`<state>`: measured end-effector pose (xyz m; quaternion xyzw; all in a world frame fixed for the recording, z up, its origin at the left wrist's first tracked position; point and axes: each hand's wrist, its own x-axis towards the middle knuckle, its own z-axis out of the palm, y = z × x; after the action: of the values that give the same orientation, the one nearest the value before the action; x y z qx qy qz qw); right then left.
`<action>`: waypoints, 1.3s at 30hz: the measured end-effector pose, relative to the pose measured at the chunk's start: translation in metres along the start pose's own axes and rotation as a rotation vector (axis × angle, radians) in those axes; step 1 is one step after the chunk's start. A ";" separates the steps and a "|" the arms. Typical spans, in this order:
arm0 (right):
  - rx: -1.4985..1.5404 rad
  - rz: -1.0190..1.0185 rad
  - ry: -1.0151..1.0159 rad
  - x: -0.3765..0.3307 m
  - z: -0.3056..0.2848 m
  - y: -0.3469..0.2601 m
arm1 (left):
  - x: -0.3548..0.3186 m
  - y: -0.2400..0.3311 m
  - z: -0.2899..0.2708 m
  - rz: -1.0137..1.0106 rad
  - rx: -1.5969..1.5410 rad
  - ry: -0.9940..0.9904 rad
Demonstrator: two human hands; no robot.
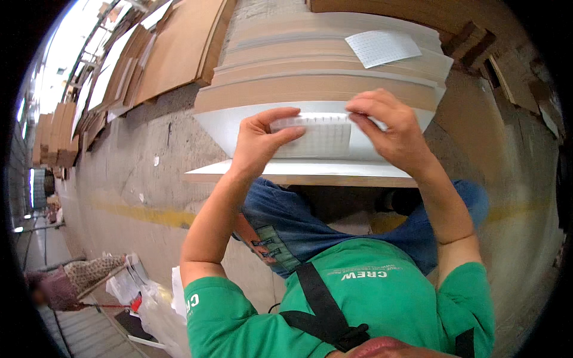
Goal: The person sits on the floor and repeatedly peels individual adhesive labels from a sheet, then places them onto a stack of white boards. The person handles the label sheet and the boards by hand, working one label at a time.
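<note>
A pale sheet with a grid of small marks (pixel 319 140), which looks like a label sheet, is stretched between my hands. My left hand (pixel 259 140) pinches its left end between thumb and fingers. At the upper right corner, my right hand (pixel 391 125) has thumb and fingertips pressed together on the sheet's edge. Directly below and behind it is a white-faced board (pixel 224 128), the front one of a fanned stack of cardboard boards (pixel 268 92). Nearest my legs, another white-topped board edge (pixel 239 173) juts out. A second printed sheet (pixel 382 48) lies on the far part of the stack.
Large flat cardboard sheets (pixel 179 51) are piled at the far left, with smaller cardboard stacks (pixel 57 134) beyond. More cardboard (pixel 388 7) lies behind the boards. Plastic bags (pixel 158 310) sit on the floor at lower left, near another person (pixel 59 283). A yellow line (pixel 149 215) crosses the floor.
</note>
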<state>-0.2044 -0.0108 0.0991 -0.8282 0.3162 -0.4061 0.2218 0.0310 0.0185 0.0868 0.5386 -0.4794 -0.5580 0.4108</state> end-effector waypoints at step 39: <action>-0.094 1.001 0.125 -0.126 0.037 0.213 | 0.052 -0.079 -0.227 0.411 1.236 0.870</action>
<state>-0.3067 -0.0670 -0.1221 -0.5583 0.7049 -0.2844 0.3325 0.2568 -0.0375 0.0080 0.7404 -0.5889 0.1586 0.2825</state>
